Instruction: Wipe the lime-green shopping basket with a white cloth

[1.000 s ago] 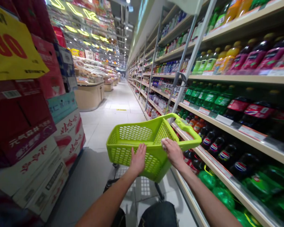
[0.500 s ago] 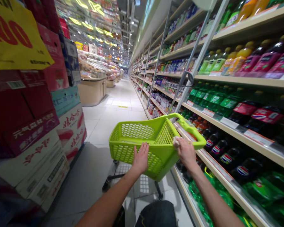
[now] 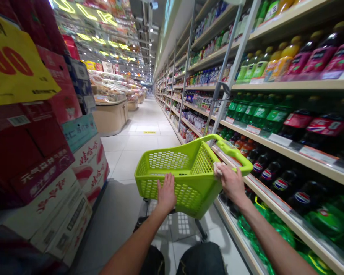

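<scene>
A lime-green plastic shopping cart (image 3: pixel 200 191) stands in front of me, turned sideways, its handle end toward the shelves on the right. My left hand (image 3: pixel 166 194) lies against the near side wall of the basket, fingers stretched up to the rim. My right hand (image 3: pixel 232 183) is closed around a crumpled white cloth or tissue (image 3: pixel 218 169) and presses it on the near rim, close to the handle (image 3: pixel 231 149). Shelves partly hide the handle's surroundings, and most of the cloth is covered by my fingers. Inside, the visible basket holds nothing.
Drink shelves (image 3: pixel 275 139) with many bottles run along the right, close to the cart handle. Stacked drink cartons (image 3: pixel 54 191) and a yellow price sign (image 3: pixel 14 61) stand on the left. A wooden display counter (image 3: pixel 110 118) is farther down the tiled aisle (image 3: pixel 149 141).
My right hand has shifted slightly along the rim toward the handle with the cloth. The left hand has slid a little leftward on the basket wall. The view has turned slightly.
</scene>
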A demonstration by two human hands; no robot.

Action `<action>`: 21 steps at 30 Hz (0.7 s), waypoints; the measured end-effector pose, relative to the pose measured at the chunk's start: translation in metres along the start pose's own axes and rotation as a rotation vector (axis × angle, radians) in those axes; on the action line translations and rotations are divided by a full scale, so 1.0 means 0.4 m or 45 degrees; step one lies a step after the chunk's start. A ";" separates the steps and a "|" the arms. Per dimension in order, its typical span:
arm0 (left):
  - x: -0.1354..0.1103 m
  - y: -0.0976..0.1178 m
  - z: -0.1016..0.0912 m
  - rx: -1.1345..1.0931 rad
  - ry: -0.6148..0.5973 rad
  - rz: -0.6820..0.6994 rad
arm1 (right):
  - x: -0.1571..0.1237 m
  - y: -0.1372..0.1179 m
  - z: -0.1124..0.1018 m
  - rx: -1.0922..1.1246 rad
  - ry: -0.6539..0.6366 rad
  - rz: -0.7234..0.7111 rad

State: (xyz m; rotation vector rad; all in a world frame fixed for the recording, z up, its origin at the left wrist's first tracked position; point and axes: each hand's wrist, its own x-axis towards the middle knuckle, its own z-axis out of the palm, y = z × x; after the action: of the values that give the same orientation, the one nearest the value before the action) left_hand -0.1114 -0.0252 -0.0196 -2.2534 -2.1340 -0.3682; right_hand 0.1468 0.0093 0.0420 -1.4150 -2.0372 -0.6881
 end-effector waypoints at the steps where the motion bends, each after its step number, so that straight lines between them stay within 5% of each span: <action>1: -0.001 0.005 -0.001 -0.001 -0.003 0.000 | -0.001 -0.028 0.014 0.023 -0.019 -0.034; 6: -0.009 -0.006 -0.007 0.032 -0.004 0.067 | 0.010 -0.250 0.127 0.209 -0.146 -0.221; 8: -0.012 -0.028 -0.009 0.069 -0.005 0.023 | 0.019 -0.291 0.144 0.258 -0.166 -0.251; 10: -0.013 -0.052 -0.009 0.105 -0.005 -0.036 | 0.021 -0.271 0.136 0.280 -0.170 -0.256; 16: -0.013 -0.063 0.004 0.102 0.016 -0.042 | -0.009 -0.083 0.068 0.127 -0.061 -0.098; 18: -0.016 -0.048 0.007 0.084 0.023 -0.040 | -0.016 -0.088 0.078 0.103 -0.040 -0.115; 21: -0.021 -0.027 0.005 0.075 0.027 -0.029 | -0.015 -0.178 0.133 0.150 -0.051 -0.196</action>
State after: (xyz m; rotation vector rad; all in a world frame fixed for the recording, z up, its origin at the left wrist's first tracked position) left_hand -0.1222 -0.0323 -0.0246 -2.1857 -2.1330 -0.3236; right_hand 0.0730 0.0195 -0.0066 -1.2245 -2.1969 -0.5962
